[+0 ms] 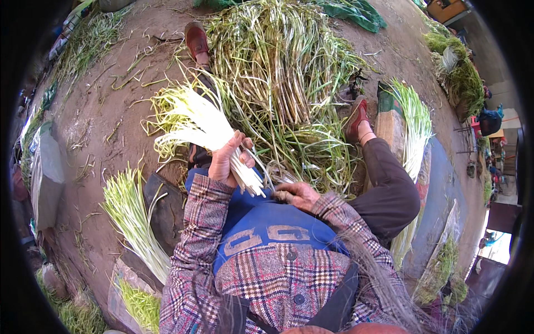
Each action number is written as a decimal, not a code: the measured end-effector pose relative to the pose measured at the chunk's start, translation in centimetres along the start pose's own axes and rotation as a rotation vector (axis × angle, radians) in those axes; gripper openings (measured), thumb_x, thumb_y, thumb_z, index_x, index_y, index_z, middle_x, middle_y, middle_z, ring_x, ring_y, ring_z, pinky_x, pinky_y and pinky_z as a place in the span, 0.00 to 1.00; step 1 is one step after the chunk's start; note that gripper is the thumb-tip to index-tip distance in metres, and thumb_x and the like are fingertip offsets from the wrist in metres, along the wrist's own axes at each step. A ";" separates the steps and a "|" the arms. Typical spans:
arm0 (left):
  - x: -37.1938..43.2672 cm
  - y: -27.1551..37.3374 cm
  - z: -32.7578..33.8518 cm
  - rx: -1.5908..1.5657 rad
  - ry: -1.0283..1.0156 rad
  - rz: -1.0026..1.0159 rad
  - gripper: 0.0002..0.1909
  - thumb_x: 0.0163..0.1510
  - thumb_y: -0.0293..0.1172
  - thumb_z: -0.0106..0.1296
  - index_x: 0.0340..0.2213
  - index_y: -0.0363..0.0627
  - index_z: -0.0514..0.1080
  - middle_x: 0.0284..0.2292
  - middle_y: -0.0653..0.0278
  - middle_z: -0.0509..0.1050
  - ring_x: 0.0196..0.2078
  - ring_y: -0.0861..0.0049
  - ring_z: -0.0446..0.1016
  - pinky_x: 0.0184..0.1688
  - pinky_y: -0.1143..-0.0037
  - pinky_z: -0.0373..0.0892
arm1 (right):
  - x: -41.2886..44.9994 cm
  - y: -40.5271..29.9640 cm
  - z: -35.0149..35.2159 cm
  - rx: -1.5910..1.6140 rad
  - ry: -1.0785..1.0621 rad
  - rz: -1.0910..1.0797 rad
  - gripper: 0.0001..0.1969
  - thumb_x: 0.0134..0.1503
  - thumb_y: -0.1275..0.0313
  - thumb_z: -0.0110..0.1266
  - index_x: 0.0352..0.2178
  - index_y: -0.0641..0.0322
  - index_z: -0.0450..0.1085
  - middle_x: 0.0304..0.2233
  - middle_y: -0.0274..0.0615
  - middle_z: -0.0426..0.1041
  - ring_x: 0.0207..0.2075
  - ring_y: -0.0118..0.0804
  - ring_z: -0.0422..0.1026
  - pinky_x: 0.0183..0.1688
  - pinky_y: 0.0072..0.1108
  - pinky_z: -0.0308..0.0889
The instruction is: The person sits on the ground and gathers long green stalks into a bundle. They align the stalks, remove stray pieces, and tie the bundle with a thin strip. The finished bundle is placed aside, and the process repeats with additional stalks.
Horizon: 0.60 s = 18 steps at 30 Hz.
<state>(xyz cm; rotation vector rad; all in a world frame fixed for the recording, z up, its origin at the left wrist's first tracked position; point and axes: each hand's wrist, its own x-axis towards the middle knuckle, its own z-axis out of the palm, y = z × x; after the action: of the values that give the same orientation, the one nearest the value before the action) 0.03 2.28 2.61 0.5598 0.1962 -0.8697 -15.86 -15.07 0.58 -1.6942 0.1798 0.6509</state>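
Note:
In the head view my left hand [231, 160] is closed around a bunch of pale, long-stemmed green vegetables [200, 121], their white ends pointing down towards my lap. My right hand [296, 195] is at the blue apron [283, 221], its fingers curled by the lower end of a thin pale stalk [263, 167]; whether it grips that stalk cannot be made out. Between my feet lies a large heap of untrimmed stalks [279, 62] with brownish stems and tangled leaves.
A bundle of whitish stalks [139, 221] lies at the left, beside a dark mat [164, 208]. More bundled stalks [413, 125] rest on sacking at the right. Green netting [358, 14] lies beyond the heap. Wrapped greens [459, 75] stand at the far right.

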 end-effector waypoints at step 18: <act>1.2 -3.7 -1.8 0.375 0.204 -0.107 0.15 0.49 0.30 0.57 0.37 0.40 0.66 0.29 0.61 0.73 0.28 0.75 0.74 0.27 0.79 0.72 | 4.4 -4.6 -1.9 -0.290 0.243 -0.228 0.13 0.53 0.68 0.52 0.36 0.66 0.70 0.22 0.37 0.72 0.23 0.24 0.68 0.29 0.20 0.66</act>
<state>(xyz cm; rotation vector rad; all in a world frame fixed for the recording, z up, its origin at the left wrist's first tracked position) -1.98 0.52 -0.79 0.9971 0.2521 -0.9593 -9.55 -14.75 2.45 -2.0371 0.0627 0.3097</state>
